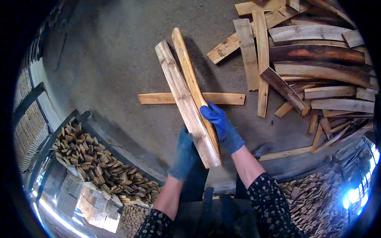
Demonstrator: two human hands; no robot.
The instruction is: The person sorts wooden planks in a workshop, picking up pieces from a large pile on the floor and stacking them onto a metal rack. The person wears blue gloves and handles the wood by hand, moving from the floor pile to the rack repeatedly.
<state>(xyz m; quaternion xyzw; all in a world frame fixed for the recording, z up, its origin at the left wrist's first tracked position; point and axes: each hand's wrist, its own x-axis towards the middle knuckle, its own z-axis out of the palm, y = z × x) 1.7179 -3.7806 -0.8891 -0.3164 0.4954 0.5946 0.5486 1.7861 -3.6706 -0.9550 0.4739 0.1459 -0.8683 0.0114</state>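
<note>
I hold two long wooden boards side by side, tilted up and leftward over the floor. My left hand (184,154), in a teal glove, is at the lower left edge of a pale, rough-grained board (185,99); its fingers pass behind the wood and are hidden. My right hand (223,129), in a blue glove, closes round a narrower, yellowish board (190,75) with the thumb over its face. The two boards meet near my hands and spread apart at their far ends. Beneath them, a short plank (224,98) lies crosswise on the floor.
A loose pile of boards (313,71), some curved and dark-edged, covers the right side. Separate planks (247,51) lie at its near left edge. Stacked wood pieces (99,158) stand at the lower left, and more wood pieces (313,202) lie at the lower right.
</note>
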